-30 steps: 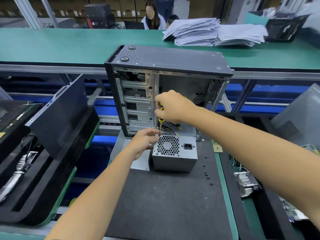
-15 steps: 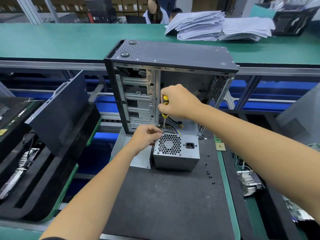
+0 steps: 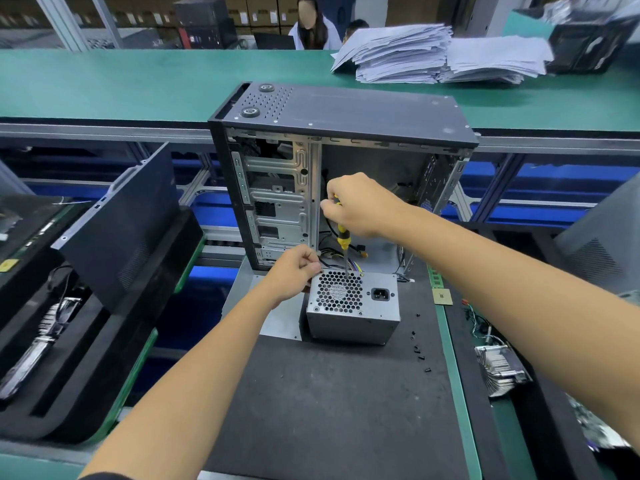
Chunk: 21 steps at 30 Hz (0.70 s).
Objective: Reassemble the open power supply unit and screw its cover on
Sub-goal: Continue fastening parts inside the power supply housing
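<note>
A grey metal power supply unit [image 3: 353, 317] stands on the black mat [image 3: 329, 410], its honeycomb fan grille and power socket facing me. My left hand [image 3: 294, 268] sits with curled fingers at the unit's upper left corner; what they pinch is too small to see. My right hand [image 3: 360, 206] grips a yellow-and-black screwdriver [image 3: 343, 237] held upright, the shaft pointing down to the unit's top rear edge. Coloured cables [image 3: 346, 258] run from behind the unit into the case.
An open black computer case [image 3: 339, 161] stands right behind the unit. Several small black screws [image 3: 417, 348] lie on the mat to the right. A heatsink [image 3: 502, 372] and a chip [image 3: 442, 297] lie at right; black panels and trays [image 3: 114, 233] at left. Paper stacks [image 3: 433, 57] lie on the green conveyor.
My right hand has lifted the screwdriver and shifted it right, from the unit's left corner toward the middle of its rear edge. My left hand stays at the left corner.
</note>
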Each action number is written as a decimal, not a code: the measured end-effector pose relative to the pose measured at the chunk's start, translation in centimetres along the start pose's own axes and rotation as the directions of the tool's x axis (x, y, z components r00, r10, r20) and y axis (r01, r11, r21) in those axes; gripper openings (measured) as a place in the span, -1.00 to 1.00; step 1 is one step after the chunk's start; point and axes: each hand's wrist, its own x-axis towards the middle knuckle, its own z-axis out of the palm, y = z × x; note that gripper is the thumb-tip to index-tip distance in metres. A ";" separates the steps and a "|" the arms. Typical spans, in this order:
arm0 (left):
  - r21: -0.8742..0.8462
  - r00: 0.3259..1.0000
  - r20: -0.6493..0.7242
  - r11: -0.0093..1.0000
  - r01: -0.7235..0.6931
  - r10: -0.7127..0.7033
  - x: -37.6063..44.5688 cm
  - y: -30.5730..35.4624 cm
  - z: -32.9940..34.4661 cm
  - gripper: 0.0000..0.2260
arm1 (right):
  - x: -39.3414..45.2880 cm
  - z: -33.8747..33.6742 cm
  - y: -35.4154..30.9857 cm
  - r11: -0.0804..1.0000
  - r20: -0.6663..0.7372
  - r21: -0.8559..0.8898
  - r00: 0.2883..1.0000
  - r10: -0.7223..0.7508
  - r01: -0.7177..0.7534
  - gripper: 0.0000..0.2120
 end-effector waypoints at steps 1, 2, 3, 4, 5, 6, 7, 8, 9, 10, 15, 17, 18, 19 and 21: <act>-0.043 0.999 -0.023 0.998 0.036 -0.037 0.0 -0.2 0.1 -0.90 | 0.0 0.1 0.1 1.000 0.031 0.024 0.999 -0.010 0.009 -0.74; -0.105 0.996 -0.032 0.991 0.079 -0.083 0.0 -0.3 0.2 -0.91 | 0.1 0.2 0.1 0.998 0.067 0.050 0.997 -0.027 0.023 -0.74; -0.184 0.991 -0.027 0.975 0.121 -0.128 0.1 -0.4 0.3 -0.91 | 0.0 0.3 0.2 0.997 0.110 0.072 0.993 -0.046 0.038 -0.75; -0.255 0.986 -0.015 0.955 0.154 -0.163 0.1 -0.5 0.3 -0.91 | 0.0 0.5 0.2 0.995 0.163 0.083 0.985 -0.064 0.051 -0.79; -0.301 0.983 -0.005 0.938 0.175 -0.185 0.1 -0.5 0.3 -0.91 | 0.0 0.9 0.2 0.995 0.219 0.076 0.973 -0.074 0.058 -0.84; -0.331 0.980 0.003 0.925 0.189 -0.199 0.1 -0.5 0.2 -0.90 | 0.1 1.4 0.3 0.997 0.272 0.047 0.960 -0.073 0.062 -0.88; -0.363 0.978 0.013 0.910 0.198 -0.207 0.1 -0.4 0.2 -0.90 | 0.2 1.9 0.4 0.998 0.320 0.002 0.946 -0.060 0.063 -0.89; -0.402 0.976 0.024 0.892 0.207 -0.216 0.1 -0.4 0.3 -0.89 | 0.2 2.5 0.6 0.997 0.367 -0.047 0.929 -0.037 0.058 -0.87; -0.435 0.974 0.034 0.875 0.214 -0.222 0.1 -0.4 0.3 -0.88 | 0.3 3.1 0.9 0.996 0.417 -0.080 0.909 -0.008 0.045 -0.85; -0.454 0.974 0.042 0.864 0.219 -0.225 0.2 -0.5 0.3 -0.88 | 0.4 3.7 1.2 0.995 0.465 -0.097 0.885 0.017 0.031 -0.85; -0.520 0.970 0.092 0.820 0.239 -0.224 0.1 -0.9 0.3 -0.87 | 0.5 5.9 2.7 0.996 0.587 -0.088 0.808 0.040 0.015 -0.81; -0.531 0.969 0.114 0.811 0.246 -0.219 0.1 -1.0 0.2 -0.87 | 0.7 6.3 2.8 0.998 0.609 -0.059 0.792 0.038 -0.003 -0.85; -0.532 0.969 0.122 0.809 0.248 -0.217 0.1 -0.9 0.1 -0.87 | 0.7 6.3 2.8 0.999 0.620 -0.051 0.784 0.035 -0.004 -0.88; -0.528 0.969 0.129 0.812 0.248 -0.212 0.1 -0.8 0.0 -0.86 | 0.8 6.3 2.8 0.999 0.623 -0.051 0.782 0.028 0.004 -0.90; -0.503 0.971 0.140 0.831 0.239 -0.195 0.1 -0.6 -0.1 -0.85 | 1.0 5.9 2.5 0.998 0.575 -0.054 0.818 0.016 0.019 -0.89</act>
